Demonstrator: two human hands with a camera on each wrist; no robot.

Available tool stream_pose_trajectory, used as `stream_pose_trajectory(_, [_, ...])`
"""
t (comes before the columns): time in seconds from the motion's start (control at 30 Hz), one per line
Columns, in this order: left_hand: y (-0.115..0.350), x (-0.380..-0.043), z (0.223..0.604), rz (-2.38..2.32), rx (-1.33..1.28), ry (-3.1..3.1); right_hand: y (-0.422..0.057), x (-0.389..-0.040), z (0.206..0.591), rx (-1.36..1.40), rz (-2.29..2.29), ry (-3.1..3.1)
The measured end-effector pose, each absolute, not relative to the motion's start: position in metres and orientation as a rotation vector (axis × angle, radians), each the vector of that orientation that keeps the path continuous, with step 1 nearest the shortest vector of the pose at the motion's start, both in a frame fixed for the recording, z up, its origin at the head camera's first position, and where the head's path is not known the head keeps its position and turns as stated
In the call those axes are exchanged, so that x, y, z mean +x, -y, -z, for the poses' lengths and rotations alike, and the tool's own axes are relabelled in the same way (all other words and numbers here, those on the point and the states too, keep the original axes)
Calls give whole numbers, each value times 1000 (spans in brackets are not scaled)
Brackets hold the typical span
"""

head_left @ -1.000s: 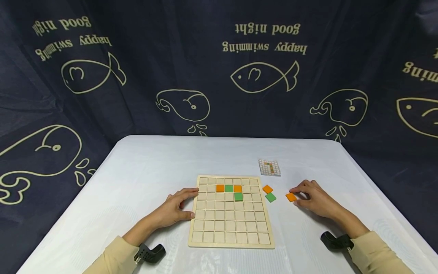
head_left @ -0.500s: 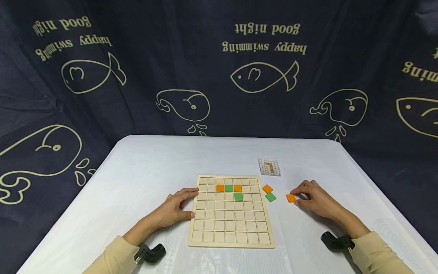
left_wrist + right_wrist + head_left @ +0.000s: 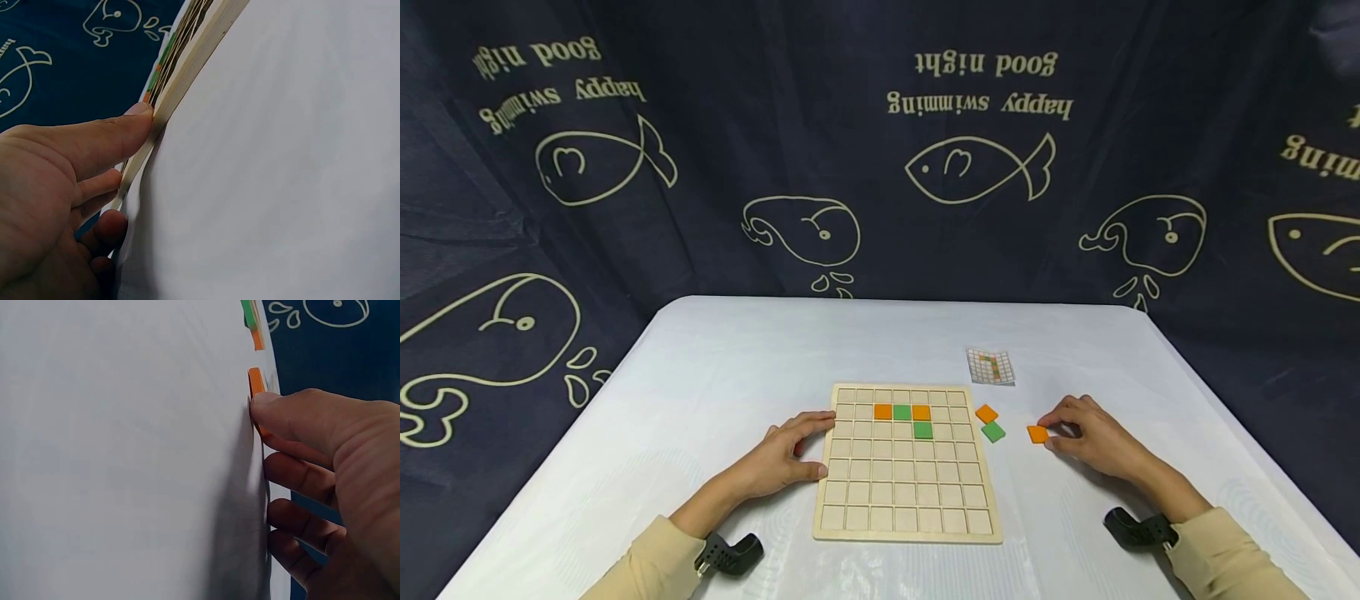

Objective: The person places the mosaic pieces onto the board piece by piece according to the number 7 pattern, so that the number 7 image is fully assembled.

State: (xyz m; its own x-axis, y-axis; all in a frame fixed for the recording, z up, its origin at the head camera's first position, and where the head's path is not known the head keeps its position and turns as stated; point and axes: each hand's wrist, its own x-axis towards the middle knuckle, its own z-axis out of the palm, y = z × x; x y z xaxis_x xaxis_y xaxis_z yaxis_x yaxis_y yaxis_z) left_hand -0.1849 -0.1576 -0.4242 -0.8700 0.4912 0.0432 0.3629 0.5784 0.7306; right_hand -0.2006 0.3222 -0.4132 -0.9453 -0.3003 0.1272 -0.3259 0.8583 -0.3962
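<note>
A pale wooden grid board (image 3: pixel 904 492) lies flat on the table. Two orange and two green square tiles sit in its upper cells, among them a green tile (image 3: pixel 922 431). My left hand (image 3: pixel 782 458) rests at the board's left edge, thumb and fingertips touching the rim. Off to the right, my right hand (image 3: pixel 1090 437) pinches an orange tile (image 3: pixel 1037 434) between thumb and finger, low at the tabletop. The right wrist view shows that orange tile (image 3: pixel 254 381) partly covered by the thumb.
Between board and right hand lie a loose orange tile (image 3: pixel 987 414) and a loose green tile (image 3: pixel 993 432). Behind them is a small card (image 3: pixel 991 367) printed with a coloured grid pattern. A dark printed curtain (image 3: pixel 880 150) hangs beyond the white table (image 3: pixel 820 333).
The orange tile at my right fingers has turned slightly, and those fingertips have shifted a little to the right. My left hand and the board have stayed put.
</note>
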Motion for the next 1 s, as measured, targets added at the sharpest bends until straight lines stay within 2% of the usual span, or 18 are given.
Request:
stream_pose_trajectory(0.53, [158,-184,424,-1187,725,-2627,-312,-201,408,483,-677,2959])
stream_pose_trajectory(1.0, [158,-185,424,-1158,732,-2643,-290,-197,404,677,-758,2771])
